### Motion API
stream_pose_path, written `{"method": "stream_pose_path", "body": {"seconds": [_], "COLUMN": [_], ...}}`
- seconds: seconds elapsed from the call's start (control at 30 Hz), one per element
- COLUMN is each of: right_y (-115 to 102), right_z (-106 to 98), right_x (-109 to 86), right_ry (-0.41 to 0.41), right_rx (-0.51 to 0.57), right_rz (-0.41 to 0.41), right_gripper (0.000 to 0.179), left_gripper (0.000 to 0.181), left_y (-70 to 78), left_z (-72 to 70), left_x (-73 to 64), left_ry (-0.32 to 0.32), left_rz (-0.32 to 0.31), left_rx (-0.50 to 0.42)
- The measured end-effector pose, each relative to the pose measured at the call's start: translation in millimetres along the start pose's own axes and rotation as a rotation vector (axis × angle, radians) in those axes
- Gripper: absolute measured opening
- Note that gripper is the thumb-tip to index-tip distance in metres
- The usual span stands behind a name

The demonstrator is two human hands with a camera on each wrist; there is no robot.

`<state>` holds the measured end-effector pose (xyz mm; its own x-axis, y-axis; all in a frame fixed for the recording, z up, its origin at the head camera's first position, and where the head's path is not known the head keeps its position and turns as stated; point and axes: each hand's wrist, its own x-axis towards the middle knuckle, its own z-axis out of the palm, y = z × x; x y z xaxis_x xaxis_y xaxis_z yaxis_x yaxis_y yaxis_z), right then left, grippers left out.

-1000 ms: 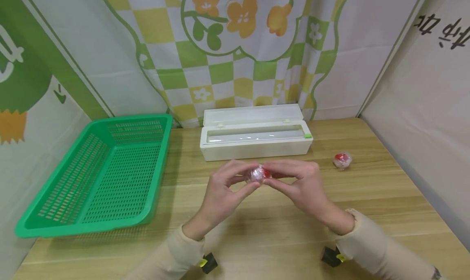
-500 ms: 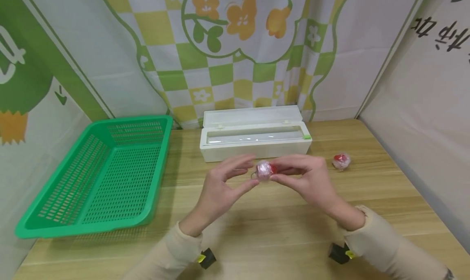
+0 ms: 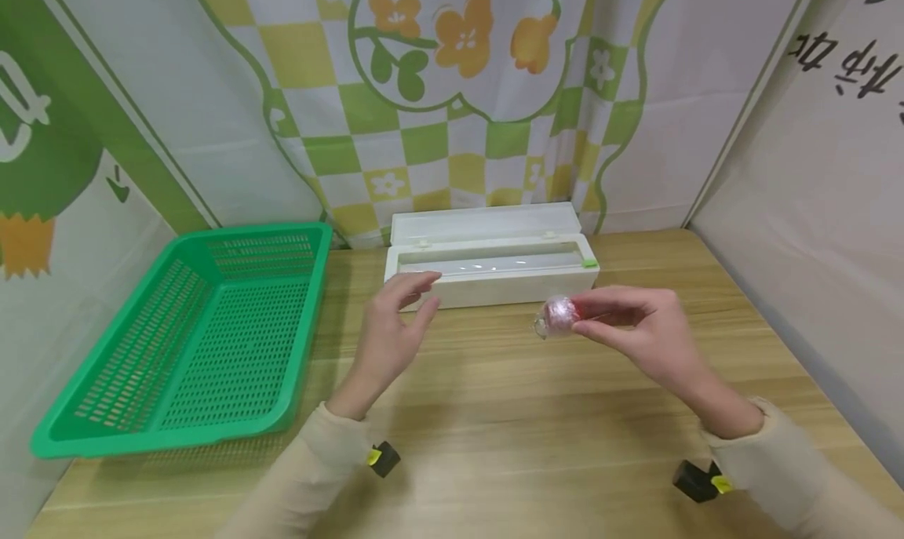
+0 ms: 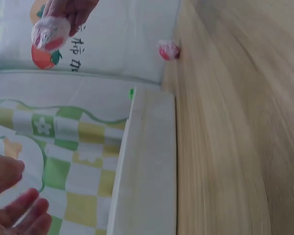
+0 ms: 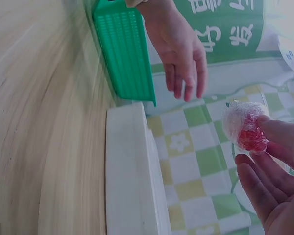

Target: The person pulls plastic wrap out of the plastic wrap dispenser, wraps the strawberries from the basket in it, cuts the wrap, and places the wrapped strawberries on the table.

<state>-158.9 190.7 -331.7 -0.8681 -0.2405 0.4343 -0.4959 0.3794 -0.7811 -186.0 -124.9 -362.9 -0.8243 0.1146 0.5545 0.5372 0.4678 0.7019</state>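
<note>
My right hand point(image 3: 646, 331) pinches a small red object wrapped in clear plastic film point(image 3: 560, 316) between thumb and fingers, held above the table. In the right wrist view the wrapped red object point(image 5: 246, 127) shows crinkled film over its red surface; what lies inside is hard to tell. My left hand point(image 3: 391, 327) is apart from it, in front of the white box's left end, fingers loosely bent and holding nothing. A second wrapped red object point(image 3: 657, 310) rests on the table at the right, also visible as a wrapped ball point(image 4: 169, 50) in the left wrist view.
A long white box point(image 3: 494, 292) stands at the back with its lid point(image 3: 487, 223) raised and a roll of clear film point(image 3: 494, 264) inside. On the left is a green perforated basket point(image 3: 300, 343). A checked curtain point(image 3: 424, 147) hangs behind the wooden table point(image 3: 508, 445).
Both hands were together at the wrapped object. My left hand has let go and moved left; my right hand has carried the object to the right.
</note>
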Motion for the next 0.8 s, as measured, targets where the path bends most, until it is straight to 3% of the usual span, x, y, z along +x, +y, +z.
{"method": "stream_pose_path", "body": {"seconds": [0.2,0.5,0.8], "right_y": [11.5,44.7,79.3], "right_z": [-24.6,-67.8,-95.9], "right_x": [-7.0,-14.5,-26.3], "right_ry": [0.008,0.049,0.025], "right_rx": [-0.03,-0.038,-0.183], "right_rz": [0.119,0.234,0.379], "right_gripper": [0.029,0.033,0.039], "left_gripper": [0.034,0.041,0.054], "left_y": [-11.0,-34.5,-49.9], "left_z": [-5.8,-4.8,-3.6], "left_x": [0.8,2.1,0.7], "left_ry": [-0.075,-0.156,-0.234], "left_rz": [-0.127,-0.193,-0.296], "left_rx": [0.203,0.463,0.524]}}
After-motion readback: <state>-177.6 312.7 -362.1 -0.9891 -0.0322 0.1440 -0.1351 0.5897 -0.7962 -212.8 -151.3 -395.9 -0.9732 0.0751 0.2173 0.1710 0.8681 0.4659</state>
